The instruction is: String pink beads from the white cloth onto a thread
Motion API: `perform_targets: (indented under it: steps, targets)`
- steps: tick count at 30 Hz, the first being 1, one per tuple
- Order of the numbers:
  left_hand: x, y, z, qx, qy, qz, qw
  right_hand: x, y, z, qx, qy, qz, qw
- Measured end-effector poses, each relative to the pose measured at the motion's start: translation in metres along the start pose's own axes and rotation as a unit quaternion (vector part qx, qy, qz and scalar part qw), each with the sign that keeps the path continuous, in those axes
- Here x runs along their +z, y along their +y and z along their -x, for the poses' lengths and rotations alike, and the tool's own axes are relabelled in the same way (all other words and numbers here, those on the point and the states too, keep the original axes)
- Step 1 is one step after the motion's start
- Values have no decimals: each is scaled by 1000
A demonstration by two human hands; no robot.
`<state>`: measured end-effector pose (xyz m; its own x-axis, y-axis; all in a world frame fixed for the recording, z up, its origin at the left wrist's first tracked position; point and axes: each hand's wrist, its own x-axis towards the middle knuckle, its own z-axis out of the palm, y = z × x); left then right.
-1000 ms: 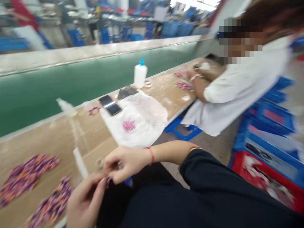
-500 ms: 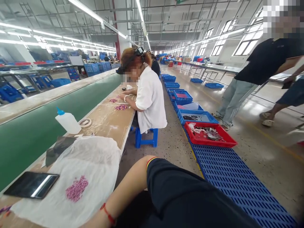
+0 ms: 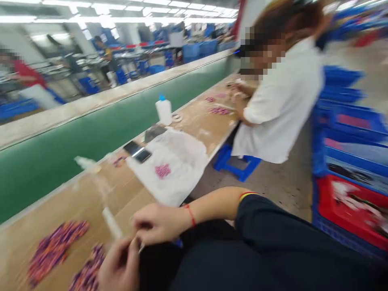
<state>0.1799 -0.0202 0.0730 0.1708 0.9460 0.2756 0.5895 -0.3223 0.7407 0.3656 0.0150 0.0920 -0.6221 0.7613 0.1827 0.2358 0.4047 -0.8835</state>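
Right hand and left hand are pinched together at the bench edge, fingers curled and close, just above the lap. Both grips look closed on something small, but motion blur and the fingers hide it. A pale sliver pokes out between them; can't tell if it's held or what it is. Looks like fine two-handed finger work on that one small piece.

Nearest on the bench: a pale plastic strip just left of the right hand, and two loose piles of purple-orange small parts right by the left hand. Also a small blue item on the dark lap, unclear.

Further along: a clear plastic bag with a pink cluster of parts, two phones, a white glue bottle with blue cap.

Co-worker in a white shirt works at the same bench on a blue stool. Nothing sits between the hands and the piles.
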Motion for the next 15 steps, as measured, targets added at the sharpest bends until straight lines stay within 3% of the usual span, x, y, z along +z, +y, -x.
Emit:
perform_targets:
  steps: [2, 4, 9, 12, 15]
  targets:
    - [-1, 13, 15, -37, 47, 57, 997, 4, 2, 6, -22, 41, -18, 999]
    - [5, 20, 16, -55, 52, 104, 992, 5, 5, 8, -43, 54, -47, 997]
    - [5, 11, 15, -102, 56, 195, 974, 4, 2, 3, -57, 31, -82, 995]
    - [2, 3, 24, -132, 73, 247, 957, 0, 4, -1, -65, -5, -45, 997]
    - [0, -6, 32, -179, 79, 297, 935, -8, 20, -12, -131, -16, 72, 989]
